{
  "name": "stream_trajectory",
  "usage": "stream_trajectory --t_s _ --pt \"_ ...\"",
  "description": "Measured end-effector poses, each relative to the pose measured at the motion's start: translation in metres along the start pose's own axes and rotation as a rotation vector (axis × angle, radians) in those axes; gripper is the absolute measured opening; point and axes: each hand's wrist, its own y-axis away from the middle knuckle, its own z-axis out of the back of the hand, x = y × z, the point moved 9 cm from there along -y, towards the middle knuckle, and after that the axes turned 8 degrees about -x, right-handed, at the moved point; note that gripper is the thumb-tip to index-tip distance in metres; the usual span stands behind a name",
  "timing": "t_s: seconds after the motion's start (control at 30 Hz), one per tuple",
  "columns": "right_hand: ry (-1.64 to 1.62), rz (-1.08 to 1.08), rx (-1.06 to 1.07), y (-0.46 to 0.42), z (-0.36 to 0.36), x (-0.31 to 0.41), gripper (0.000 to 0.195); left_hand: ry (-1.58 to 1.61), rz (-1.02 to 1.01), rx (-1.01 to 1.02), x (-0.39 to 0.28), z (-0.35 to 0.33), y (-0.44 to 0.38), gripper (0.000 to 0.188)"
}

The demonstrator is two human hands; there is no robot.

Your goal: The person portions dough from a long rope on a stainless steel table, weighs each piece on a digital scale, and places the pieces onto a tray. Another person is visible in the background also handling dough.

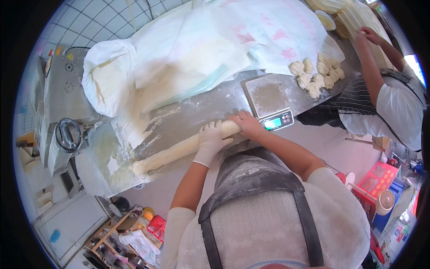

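Note:
A long pale dough log (181, 146) lies slantwise along the front edge of the steel worktable (215, 97). My left hand (212, 138), in a white glove, is laid over the log near its right end, fingers across the top and thumb apart. Bare, my right hand (248, 125) curls over that right end, partly hiding it. Just beyond my right hand is a digital scale (268, 94) with a lit display; its metal plate is dusty and carries nothing. The log's rounded left end reaches toward a floury board or sheet at the left.
Several dough pieces (315, 80) sit right of the scale. White cloths (201, 43) cover a large mass at the back. A machine with a handwheel (68, 135) stands left. At right, a co-worker in a striped apron (356, 90) has both hands raised near a bowl (325, 20).

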Motion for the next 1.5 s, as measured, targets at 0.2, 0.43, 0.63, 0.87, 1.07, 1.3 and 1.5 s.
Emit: stream_trajectory --t_s 0.2,0.43,0.63,0.87,1.07,1.3,1.5 --pt "-0.242 -0.034 0.041 -0.001 0.011 -0.003 0.055 0.122 0.086 0.001 -0.024 -0.018 -0.025 0.039" --pt "-0.576 -0.499 0.438 0.01 -0.007 -0.011 0.072 0.327 0.039 -0.163 -0.032 0.005 -0.005 0.035" --pt "-0.553 -0.557 0.314 0.011 -0.012 -0.007 0.065 0.355 0.26 -0.1 -0.03 0.002 -0.004 0.051" --pt "-0.543 -0.568 0.041 0.021 0.01 -0.02 0.042 0.128 0.007 -0.147 -0.05 0.0 -0.019 0.029" --pt "-0.825 -0.724 0.259 0.029 0.017 -0.032 0.037 -0.008 -0.045 0.234 -0.067 -0.023 -0.027 0.023" --pt "-1.555 -0.625 0.256 0.045 0.078 -0.013 0.042 -0.078 0.076 0.331 -0.061 -0.044 -0.044 0.035" --pt "-0.322 -0.388 -0.228 0.012 0.155 -0.093 0.023 0.322 0.034 0.085 -0.06 -0.009 -0.016 0.068"
